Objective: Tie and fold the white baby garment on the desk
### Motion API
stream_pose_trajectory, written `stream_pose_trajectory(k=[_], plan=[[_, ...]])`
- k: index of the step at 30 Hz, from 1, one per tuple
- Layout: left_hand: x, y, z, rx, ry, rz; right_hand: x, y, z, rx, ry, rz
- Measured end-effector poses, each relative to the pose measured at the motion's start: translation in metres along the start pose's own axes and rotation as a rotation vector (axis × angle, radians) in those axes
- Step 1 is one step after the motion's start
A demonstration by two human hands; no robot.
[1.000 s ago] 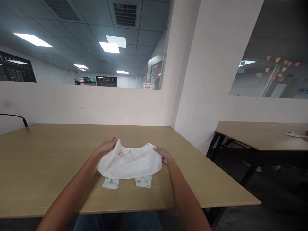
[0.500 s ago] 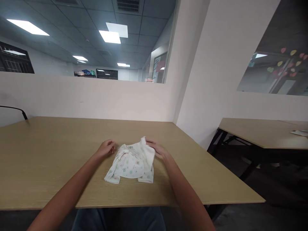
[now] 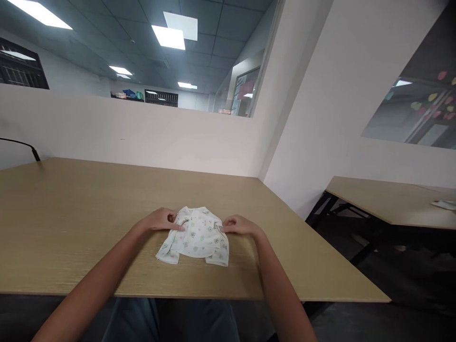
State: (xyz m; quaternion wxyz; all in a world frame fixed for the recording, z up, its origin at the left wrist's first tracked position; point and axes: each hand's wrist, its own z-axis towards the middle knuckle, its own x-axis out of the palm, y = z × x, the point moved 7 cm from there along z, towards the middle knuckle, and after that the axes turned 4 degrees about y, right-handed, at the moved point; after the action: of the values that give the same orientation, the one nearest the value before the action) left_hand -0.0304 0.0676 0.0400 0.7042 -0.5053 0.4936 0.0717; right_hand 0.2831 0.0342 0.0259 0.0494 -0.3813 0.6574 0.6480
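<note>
Flanking the baby garment (image 3: pixel 194 235), now folded narrower, left hand (image 3: pixel 161 221) and right hand (image 3: pixel 239 226) touch its edges; cannot tell whether either grip pinches.

The garment (image 3: pixel 195 235) lies on the table (image 3: pixel 89 213), near its front edge. The left hand (image 3: pixel 160 220) rests on its left side, the right hand (image 3: pixel 238 225) on its right. A second table (image 3: pixel 384 199) stands far right.

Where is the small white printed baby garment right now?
In the head view, the small white printed baby garment lies near the front edge of the light wooden table, between the left hand and the right hand, both touching it.
</note>
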Motion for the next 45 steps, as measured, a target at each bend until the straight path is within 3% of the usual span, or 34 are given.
stream_pose_trajectory(k=[2,5,7,11,15,18,22,26,29,32,34,35,37,40,45], plan=[[0.003,0.000,0.001,0.016,0.026,-0.001,0.009,0.005,0.006,-0.013,-0.014,-0.160],[0.001,0.000,0.003,0.046,-0.005,-0.087,0.008,0.011,0.012,-0.085,-0.126,-0.144],[0.000,0.002,0.005,0.058,-0.028,-0.195,-0.003,0.003,0.013,-0.070,-0.238,-0.045],[-0.005,0.014,0.008,0.013,-0.085,-0.354,-0.030,-0.024,0.005,0.099,-0.464,0.004],[-0.017,0.029,0.007,-0.085,-0.215,-0.303,-0.045,-0.029,-0.006,0.127,-0.590,-0.081],[-0.029,0.035,0.002,-0.134,-0.303,-0.231,-0.045,-0.026,-0.008,0.135,-0.496,-0.191],[-0.031,0.035,-0.001,-0.073,-0.168,-0.140,-0.032,-0.028,-0.007,0.084,-0.228,-0.143],[-0.029,0.049,-0.001,-0.149,-0.143,0.054,-0.026,-0.030,-0.003,0.067,-0.185,-0.162],[-0.037,0.051,0.000,-0.191,-0.269,0.249,-0.036,-0.024,-0.002,0.046,-0.378,-0.285],[-0.063,0.040,-0.008,-0.155,-0.591,0.376,-0.062,-0.010,-0.021,-0.053,-0.787,-0.395],[-0.077,0.031,-0.016,-0.098,-0.730,0.426,-0.072,-0.007,-0.034,-0.079,-0.905,-0.468],[-0.079,0.029,-0.017,-0.071,-0.716,0.449,-0.074,-0.009,-0.036,-0.057,-0.865,-0.499],[-0.073,0.030,-0.014,-0.037,-0.557,0.483,-0.070,-0.023,-0.032,0.040,-0.644,-0.500],[-0.057,0.039,-0.008,-0.047,-0.379,0.444,-0.059,-0.041,-0.026,0.099,-0.392,-0.366],[-0.031,0.057,0.007,-0.125,-0.309,0.381,-0.059,-0.054,-0.011,0.086,-0.454,-0.301]])
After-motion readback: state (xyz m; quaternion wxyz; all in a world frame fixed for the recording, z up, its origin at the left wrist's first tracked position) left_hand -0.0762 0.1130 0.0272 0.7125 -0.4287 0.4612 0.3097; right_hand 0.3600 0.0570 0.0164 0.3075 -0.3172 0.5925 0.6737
